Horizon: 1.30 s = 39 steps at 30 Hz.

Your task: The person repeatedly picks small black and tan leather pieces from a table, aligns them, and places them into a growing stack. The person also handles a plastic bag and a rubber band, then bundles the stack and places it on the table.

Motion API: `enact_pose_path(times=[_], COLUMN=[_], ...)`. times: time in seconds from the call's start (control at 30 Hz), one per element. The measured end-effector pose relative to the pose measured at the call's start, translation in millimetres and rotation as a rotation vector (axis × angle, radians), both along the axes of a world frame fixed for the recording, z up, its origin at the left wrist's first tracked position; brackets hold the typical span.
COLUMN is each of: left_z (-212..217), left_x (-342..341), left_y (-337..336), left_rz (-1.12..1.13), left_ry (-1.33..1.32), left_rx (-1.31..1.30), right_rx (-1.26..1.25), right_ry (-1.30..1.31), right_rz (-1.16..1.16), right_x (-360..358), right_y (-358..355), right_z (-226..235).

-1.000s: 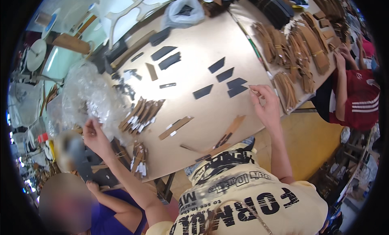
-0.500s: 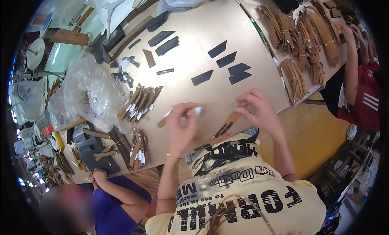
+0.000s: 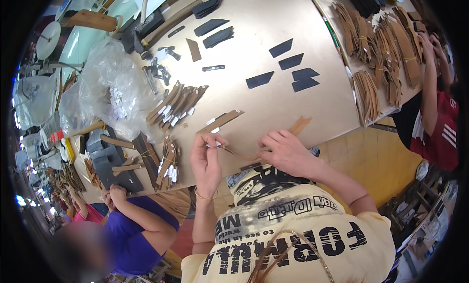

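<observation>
Near the table's front edge my left hand is closed in a pinch on a small white paper tag. A thin curved brown strip runs from those fingers to my right hand, which is closed on its other end. Just beyond my right hand, a lighter brown strip lies on the table, partly hidden by the fingers. A flat brown strip with a white tag lies above my left hand. Between my forearms, a dark piece at the table edge is mostly hidden.
Bundled brown strips with white tags lie left, beside a clear plastic bag. Several black slanted pieces are spread across the table. Tied brown bundles are at right. One person sits left, another works at far right.
My right hand has moved left and down, close to my left hand, and a thin strip now spans them. The tagged strip by my left hand now lies uncovered. The whole view has shifted slightly.
</observation>
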<state>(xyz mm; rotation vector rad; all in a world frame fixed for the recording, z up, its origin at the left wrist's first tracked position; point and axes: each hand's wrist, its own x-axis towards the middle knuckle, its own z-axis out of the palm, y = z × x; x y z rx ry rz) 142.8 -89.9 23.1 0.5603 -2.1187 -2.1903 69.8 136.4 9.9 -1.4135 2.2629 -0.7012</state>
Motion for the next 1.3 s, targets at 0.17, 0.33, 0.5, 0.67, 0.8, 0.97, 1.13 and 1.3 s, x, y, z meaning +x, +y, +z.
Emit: enact_pose_path(times=[0.17, 0.33, 0.5, 0.67, 0.8, 0.97, 1.13, 1.3], left_z=[6.8, 6.4, -6.8, -2.8, 10.5, 10.3, -2.8, -20.4], left_x=[-17.1, -62.4, -89.3, -97.0, -115.1, -139.4, -160.4, -196.1], left_y=[-2.5, 35.7, 61.3, 72.9, 74.4, 70.2, 54.2, 34.3], left_rz=[-0.158, -0.602, -0.816, -0.7, -0.726, -0.693, -0.465, -0.34], left_ry=[0.015, 0.045, -0.063, -0.147, -0.217, -0.192, -0.25, -0.304], left_rx=[-0.127, 0.071, 0.369, 0.204, -0.114, -0.257, -0.158, -0.284], right_rx=[-0.358, -0.616, -0.65, -0.801, -0.896, -0.716, -0.561, -0.533], right_ry=[0.256, 0.106, 0.1, -0.608, -1.266, -1.106, -0.823, -0.664], right_rz=[-0.111, -0.482, -0.608, -0.809, -0.9, -0.882, -0.956, -0.95], right_x=[-9.0, -17.7, -32.5, -43.4, -57.0, -86.4, -125.2, -164.7], right_y=[17.8, 34.9, 63.3, 70.9, 66.0, 58.5, 45.6, 21.3], right_z=[9.5, 15.7, 12.8, 4.7, 6.5, 14.4, 10.6, -10.0])
